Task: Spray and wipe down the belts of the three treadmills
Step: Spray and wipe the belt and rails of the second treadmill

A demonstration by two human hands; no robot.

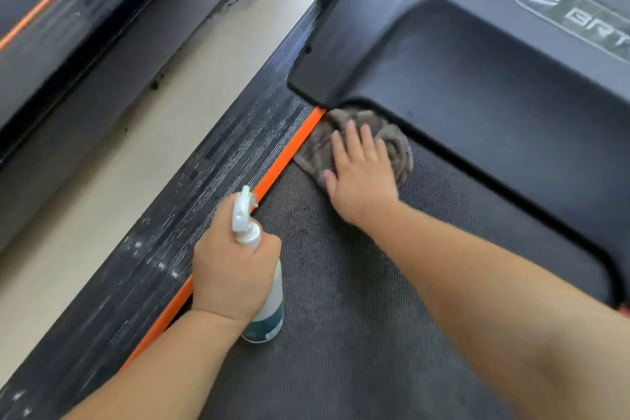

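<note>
The dark textured treadmill belt point(358, 300) fills the lower middle of the view. A crumpled grey-brown cloth point(392, 143) lies at the belt's far left corner, against the motor cover. My right hand point(361, 174) presses flat on the cloth with straight fingers. My left hand point(231, 269) grips a white spray bottle point(269, 314) by its neck, nozzle pointing away from me, over the belt's left edge.
An orange strip point(289, 153) runs along the belt's left side, beside a ribbed black side rail point(191, 201). The black motor cover point(477, 78) with a logo sits ahead. A beige floor strip point(119, 160) separates this machine from another treadmill point(51, 27) at the left.
</note>
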